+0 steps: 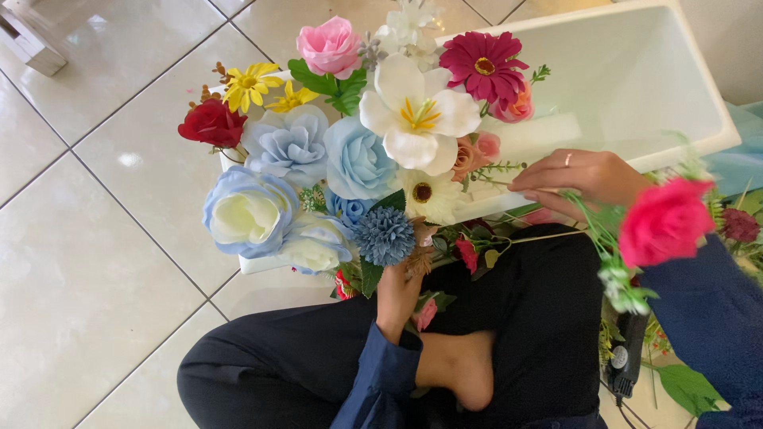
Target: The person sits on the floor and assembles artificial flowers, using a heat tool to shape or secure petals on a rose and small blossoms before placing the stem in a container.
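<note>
A white rectangular planter box [636, 71] lies on the tiled floor in front of my crossed legs. Its near end is packed with artificial flowers: pale blue roses [358, 159], a white lily [417, 119], a red rose [211, 123], a magenta daisy [483, 67] and a round blue thistle bloom [385, 236]. My left hand [396, 290] reaches up under the thistle bloom, its fingers hidden by blooms and leaves. My right hand [584, 176] pinches a thin green sprig [497, 168] whose tip points into the arrangement. A blurred pink flower [664, 222] hangs close to the camera, beside my right wrist.
Loose flowers and leaves [469, 250] lie on my lap. A black glue gun [628, 357] rests by my right knee, with more greenery [687, 385] around it. A wooden furniture leg [32, 36] stands at the top left. Pale blue material [743, 159] lies beyond the planter's right end.
</note>
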